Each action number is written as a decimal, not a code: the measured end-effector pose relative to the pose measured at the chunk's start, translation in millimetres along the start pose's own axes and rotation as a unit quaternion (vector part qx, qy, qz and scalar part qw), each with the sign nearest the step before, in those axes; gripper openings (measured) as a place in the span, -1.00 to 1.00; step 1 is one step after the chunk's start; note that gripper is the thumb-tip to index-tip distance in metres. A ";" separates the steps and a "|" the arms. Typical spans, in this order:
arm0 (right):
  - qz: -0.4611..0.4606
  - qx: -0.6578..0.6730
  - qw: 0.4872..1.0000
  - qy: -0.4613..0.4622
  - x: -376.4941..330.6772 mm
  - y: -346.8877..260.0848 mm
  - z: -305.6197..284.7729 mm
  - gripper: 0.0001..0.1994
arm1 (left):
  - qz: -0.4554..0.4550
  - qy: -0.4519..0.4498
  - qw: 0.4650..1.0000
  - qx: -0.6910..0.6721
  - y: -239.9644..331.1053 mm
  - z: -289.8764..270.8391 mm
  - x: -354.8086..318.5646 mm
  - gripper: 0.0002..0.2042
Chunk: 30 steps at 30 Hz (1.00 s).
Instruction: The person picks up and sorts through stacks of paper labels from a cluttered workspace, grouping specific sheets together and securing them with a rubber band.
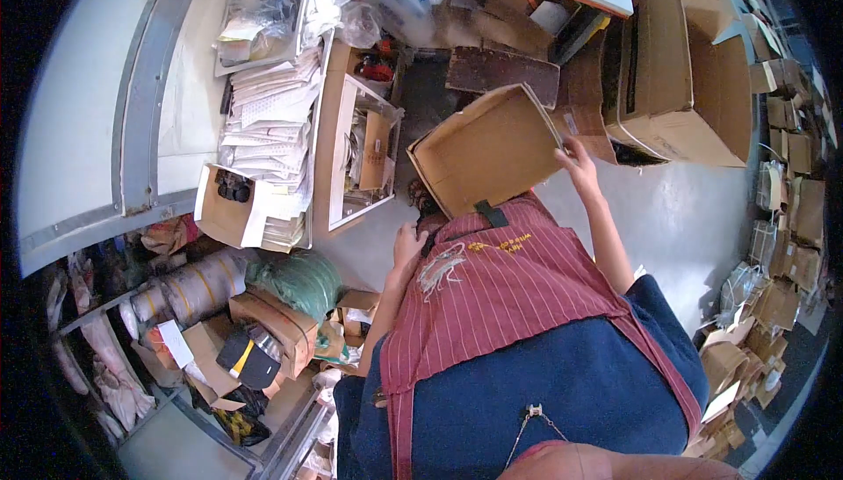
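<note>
An open brown cardboard box [487,151] is held tilted in front of my chest, its empty inside facing me. My right hand [575,164] grips the box's right edge, fingers curled over the rim. My left hand [408,243] sits just below the box's lower left corner, with its fingers curled. Whether it touches the box is hidden. A red striped apron [509,295] over a blue shirt fills the lower middle of the view.
A stack of white papers [263,129] and a white open frame [356,155] with small items stand to the left. Large cardboard boxes [676,85] stand at the right, flattened cartons [781,287] along the right rim. A green bag [303,278] and rolls [193,287] lie lower left. Grey floor [667,216] shows.
</note>
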State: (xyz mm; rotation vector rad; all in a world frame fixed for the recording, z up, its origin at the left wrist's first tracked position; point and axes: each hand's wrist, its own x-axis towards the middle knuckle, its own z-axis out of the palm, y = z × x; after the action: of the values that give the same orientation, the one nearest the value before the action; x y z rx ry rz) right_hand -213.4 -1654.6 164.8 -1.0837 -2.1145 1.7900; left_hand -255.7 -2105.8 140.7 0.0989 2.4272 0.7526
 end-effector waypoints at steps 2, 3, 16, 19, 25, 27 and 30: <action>-0.192 -0.440 0.877 -0.026 21.5 11.0 12.9 -0.51 | 0.001 -0.001 1.000 -0.014 1.2 5.5 -7.3 -0.62; -0.194 -0.440 0.876 -0.028 36.6 7.6 15.7 -0.51 | -0.001 0.000 1.000 -0.015 0.1 7.5 -7.8 -0.62; 0.085 -0.102 0.980 -0.148 75.7 -153.3 -79.7 -0.64 | -0.182 0.092 0.975 -0.089 -61.7 48.9 -90.5 -0.63; 0.099 0.010 0.981 -0.164 63.2 -161.3 -66.5 -0.66 | -0.163 0.025 0.983 -0.081 -90.1 65.0 -94.2 -0.66; 0.013 0.013 0.995 -0.101 60.8 -143.5 -66.7 -0.71 | -0.145 0.033 0.981 -0.128 -73.4 61.6 -97.4 -0.65; 0.015 0.011 0.995 -0.101 58.8 -138.7 -68.5 -0.71 | -0.135 0.030 0.986 -0.091 -80.6 62.8 -98.1 -0.65; 0.029 -0.013 0.994 -0.108 53.2 -133.1 -67.1 -0.70 | -0.128 0.028 0.986 -0.106 -90.0 67.7 -100.1 -0.65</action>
State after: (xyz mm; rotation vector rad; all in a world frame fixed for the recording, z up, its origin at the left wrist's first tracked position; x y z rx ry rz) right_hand -269.9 -1571.3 286.9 -1.0069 -2.2526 1.9945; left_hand -126.6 -2171.2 98.8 -0.3160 2.3358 0.8957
